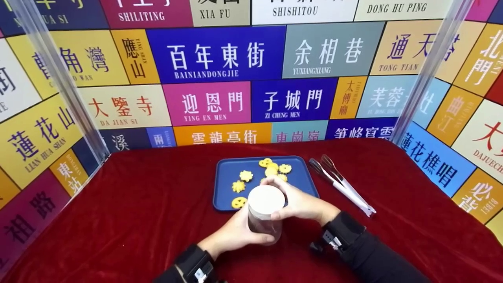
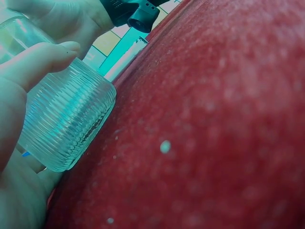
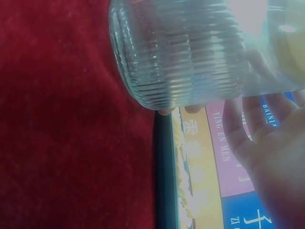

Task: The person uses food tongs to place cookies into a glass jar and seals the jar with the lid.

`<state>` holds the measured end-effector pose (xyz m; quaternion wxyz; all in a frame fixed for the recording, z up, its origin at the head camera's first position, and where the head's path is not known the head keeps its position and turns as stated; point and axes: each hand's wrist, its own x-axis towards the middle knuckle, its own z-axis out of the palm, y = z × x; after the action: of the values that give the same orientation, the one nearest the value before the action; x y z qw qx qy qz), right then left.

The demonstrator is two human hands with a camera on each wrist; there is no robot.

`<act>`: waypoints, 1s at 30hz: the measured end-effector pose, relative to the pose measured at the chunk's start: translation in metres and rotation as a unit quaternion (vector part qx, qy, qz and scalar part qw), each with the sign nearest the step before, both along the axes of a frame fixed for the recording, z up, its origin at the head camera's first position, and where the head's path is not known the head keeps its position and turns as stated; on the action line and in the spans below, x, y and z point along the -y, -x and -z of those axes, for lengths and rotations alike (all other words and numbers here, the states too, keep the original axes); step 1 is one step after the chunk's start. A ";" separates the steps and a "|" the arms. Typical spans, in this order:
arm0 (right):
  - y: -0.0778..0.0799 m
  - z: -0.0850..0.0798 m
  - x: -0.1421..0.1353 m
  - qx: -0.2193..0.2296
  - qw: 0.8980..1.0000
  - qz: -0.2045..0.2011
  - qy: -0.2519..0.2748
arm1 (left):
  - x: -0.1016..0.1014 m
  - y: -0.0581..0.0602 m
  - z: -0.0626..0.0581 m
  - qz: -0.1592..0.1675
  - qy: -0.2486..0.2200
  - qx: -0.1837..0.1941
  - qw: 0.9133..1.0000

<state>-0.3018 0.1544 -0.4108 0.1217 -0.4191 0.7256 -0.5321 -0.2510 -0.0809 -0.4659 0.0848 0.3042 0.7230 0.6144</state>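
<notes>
A clear ribbed jar (image 1: 268, 227) with a round white lid (image 1: 266, 199) stands upright between both hands in the head view. My left hand (image 1: 239, 232) grips the jar's body, its thumb across the near side. Fingers and thumb of my right hand (image 1: 300, 202) hold the lid's rim from the right. In the left wrist view, the ribbed lower part of the jar (image 2: 71, 114) shows close over the red cloth. The right wrist view has the see-through jar wall (image 3: 181, 52), with fingers behind it.
Behind the jar lies a blue tray (image 1: 225, 169) bearing several yellow cookies (image 1: 239, 186), some flower-shaped. Metal tongs (image 1: 346, 190) with white handles rest to its right on the red cloth (image 1: 137, 204). Panels with printed signs (image 1: 216, 55) surround the table's back and sides.
</notes>
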 end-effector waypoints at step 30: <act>0.004 -0.004 -0.006 0.011 0.999 -0.052 -0.005 | -0.001 0.000 -0.002 -0.006 0.015 0.012 1.000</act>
<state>-0.3055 0.1599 -0.4063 0.1590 -0.4496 0.7043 -0.5259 -0.2507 -0.0803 -0.4635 0.0944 0.2915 0.7325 0.6079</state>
